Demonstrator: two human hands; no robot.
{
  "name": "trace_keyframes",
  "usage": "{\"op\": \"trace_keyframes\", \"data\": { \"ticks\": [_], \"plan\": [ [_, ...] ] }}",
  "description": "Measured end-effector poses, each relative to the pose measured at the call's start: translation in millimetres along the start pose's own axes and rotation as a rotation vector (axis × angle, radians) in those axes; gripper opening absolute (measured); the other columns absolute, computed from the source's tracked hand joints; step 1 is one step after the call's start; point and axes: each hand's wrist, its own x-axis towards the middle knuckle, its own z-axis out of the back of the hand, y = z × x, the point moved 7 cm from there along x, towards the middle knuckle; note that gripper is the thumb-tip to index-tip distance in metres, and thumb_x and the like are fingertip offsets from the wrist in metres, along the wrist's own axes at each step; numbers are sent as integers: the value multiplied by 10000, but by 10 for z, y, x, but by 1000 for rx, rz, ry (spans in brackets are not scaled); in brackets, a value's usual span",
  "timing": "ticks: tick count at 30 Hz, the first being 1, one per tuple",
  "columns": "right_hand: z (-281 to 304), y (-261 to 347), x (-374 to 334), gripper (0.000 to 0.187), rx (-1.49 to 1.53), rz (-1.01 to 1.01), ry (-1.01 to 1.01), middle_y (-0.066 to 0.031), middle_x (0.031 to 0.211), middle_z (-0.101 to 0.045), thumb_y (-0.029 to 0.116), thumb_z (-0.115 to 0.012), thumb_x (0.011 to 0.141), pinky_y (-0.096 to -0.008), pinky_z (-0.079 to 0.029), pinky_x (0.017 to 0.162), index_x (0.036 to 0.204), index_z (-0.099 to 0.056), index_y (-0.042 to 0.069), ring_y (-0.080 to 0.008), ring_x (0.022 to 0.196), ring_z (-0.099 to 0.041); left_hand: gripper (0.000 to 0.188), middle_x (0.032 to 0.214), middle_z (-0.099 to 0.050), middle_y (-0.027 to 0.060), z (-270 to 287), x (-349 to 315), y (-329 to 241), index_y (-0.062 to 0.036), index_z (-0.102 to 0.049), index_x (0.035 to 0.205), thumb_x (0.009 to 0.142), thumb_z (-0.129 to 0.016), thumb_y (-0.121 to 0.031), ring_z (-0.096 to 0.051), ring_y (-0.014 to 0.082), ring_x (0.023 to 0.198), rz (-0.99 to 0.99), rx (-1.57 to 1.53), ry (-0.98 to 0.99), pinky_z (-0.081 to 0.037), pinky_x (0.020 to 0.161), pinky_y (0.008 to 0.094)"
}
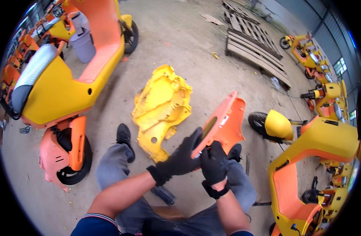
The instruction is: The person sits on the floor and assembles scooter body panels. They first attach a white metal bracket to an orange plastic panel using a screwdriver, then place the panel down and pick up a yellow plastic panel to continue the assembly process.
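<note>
Both hands wear black gloves and meet at an orange plastic scooter panel [230,122], held tilted above the floor between my knees. My left hand [181,157] is closed on the panel's lower left edge, fingers reaching up along its side. Close beside it, my right hand [214,162] has its fingers bent in at the panel's lower end; whether a small part sits in them is hidden. A yellow moulded body shell [162,108] lies on the floor just ahead of my left hand, its ribbed inner side up.
A yellow and orange scooter [58,92] stands at left, another [294,169] at right. Wooden pallets [253,49] lie at the back right. A grey bucket [83,45] is behind the left scooter. A dark object [163,194] lies between my legs. More scooters line both sides.
</note>
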Motion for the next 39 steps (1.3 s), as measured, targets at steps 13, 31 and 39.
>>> {"op": "trace_keyframes", "data": {
  "ticks": [13,31,39],
  "plan": [
    [-90,-90,-41,78,-51,22,85,-176,765,-600,80,-606,864,-435,-476,633,892,-565,19,-369,717,-615,998,1491,-321,200,-9,-45,91,-46,-127,1543,764,-750,-96,-348,289,1400,131,-130,-18,-344,1111,391],
    [-92,-153,-44,94,-65,-18,126,-160,797,-592,116,-629,848,-433,-478,675,862,-590,32,-360,755,-611,893,1492,-347,212,20,-26,-3,19,-204,1509,741,-644,-94,-349,305,1394,41,-27,-14,-301,1120,378],
    [-64,-104,-41,114,-1,-44,145,-150,892,-626,104,-613,873,-405,-498,737,958,-625,30,-335,834,-626,919,1466,-343,269,3,10,21,78,-160,1491,782,-711,-115,-375,334,1378,100,-58,38,-333,1113,405]
  ]
}}
